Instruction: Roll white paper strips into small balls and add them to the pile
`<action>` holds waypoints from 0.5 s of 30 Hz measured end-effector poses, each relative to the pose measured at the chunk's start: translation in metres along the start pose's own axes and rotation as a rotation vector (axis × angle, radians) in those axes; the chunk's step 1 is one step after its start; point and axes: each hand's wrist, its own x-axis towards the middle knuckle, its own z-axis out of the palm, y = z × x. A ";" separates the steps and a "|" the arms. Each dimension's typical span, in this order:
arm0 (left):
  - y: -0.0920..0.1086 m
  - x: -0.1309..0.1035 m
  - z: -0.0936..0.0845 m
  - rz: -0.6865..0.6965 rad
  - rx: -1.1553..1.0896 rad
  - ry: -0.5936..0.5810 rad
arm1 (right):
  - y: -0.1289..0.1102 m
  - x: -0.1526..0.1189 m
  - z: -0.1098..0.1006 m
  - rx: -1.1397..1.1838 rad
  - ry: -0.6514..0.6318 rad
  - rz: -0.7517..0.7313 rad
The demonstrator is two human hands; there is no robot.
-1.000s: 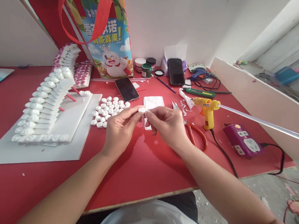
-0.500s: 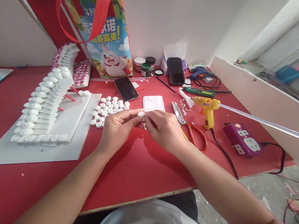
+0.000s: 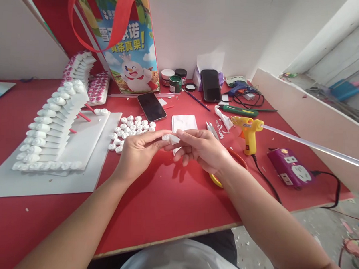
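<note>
Between my hands is a small white paper rose (image 3: 166, 138), with a loose strip running from it to the right. My left hand (image 3: 141, 148) pinches the rolled part between thumb and fingertips. With thumb and forefinger my right hand (image 3: 201, 147) grips the strip's free end, its other fingers loosely curled below. Just behind them lies a stack of white paper (image 3: 184, 122), partly covered by my hands. Several finished white paper roses (image 3: 133, 128) are spread out left of my left hand. Scissors (image 3: 216, 179) with red and yellow handles lie partly under my right hand.
At left, a white board (image 3: 83, 181) carries a stepped structure (image 3: 56, 120) edged with white roses. A phone (image 3: 151, 107) lies behind the loose roses. To the right are a yellow glue gun (image 3: 250, 134) and a purple power socket (image 3: 292, 168). A bag (image 3: 136, 48) stands behind.
My right hand has turned and its fingers have opened out below the pinch. The strip's tail now shows stretched between my hands. The left hand stays nearly in place.
</note>
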 end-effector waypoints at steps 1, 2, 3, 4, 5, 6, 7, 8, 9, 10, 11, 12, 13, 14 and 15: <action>0.001 0.000 0.000 0.012 0.003 -0.020 | 0.000 0.001 -0.002 0.013 0.006 -0.002; 0.002 0.000 0.000 0.023 0.004 -0.038 | 0.000 0.002 -0.003 0.018 0.014 -0.006; 0.003 0.000 0.000 0.033 0.005 -0.051 | 0.001 0.002 -0.004 0.019 0.022 -0.008; 0.004 -0.001 0.000 0.040 0.007 -0.059 | 0.001 0.002 -0.004 0.019 0.027 -0.006; 0.005 -0.001 0.000 0.046 0.011 -0.062 | 0.002 0.003 -0.004 0.019 0.028 -0.002; 0.006 -0.001 0.000 0.051 0.015 -0.062 | 0.002 0.003 -0.004 0.017 0.024 0.004; 0.006 -0.001 -0.001 0.058 0.019 -0.063 | 0.003 0.003 -0.004 0.013 0.018 0.006; 0.006 -0.001 -0.001 0.063 0.023 -0.064 | 0.003 0.003 -0.004 0.006 0.015 0.001; 0.006 0.000 -0.002 0.066 0.027 -0.068 | 0.003 0.003 -0.003 -0.006 0.014 -0.011; 0.006 0.000 -0.002 0.069 0.030 -0.071 | 0.003 0.002 -0.002 -0.025 0.015 -0.031; 0.005 0.000 -0.002 0.072 0.033 -0.071 | 0.003 0.002 -0.001 -0.053 0.019 -0.058; 0.005 0.000 -0.003 0.073 0.036 -0.070 | 0.003 0.001 0.000 -0.091 0.028 -0.091; 0.004 0.000 -0.003 0.073 0.036 -0.067 | 0.003 0.001 0.001 -0.141 0.043 -0.126; 0.004 0.000 -0.003 0.070 0.034 -0.063 | 0.003 0.000 0.002 -0.204 0.065 -0.156; 0.004 -0.001 -0.002 0.063 0.028 -0.058 | 0.003 -0.001 0.004 -0.276 0.096 -0.181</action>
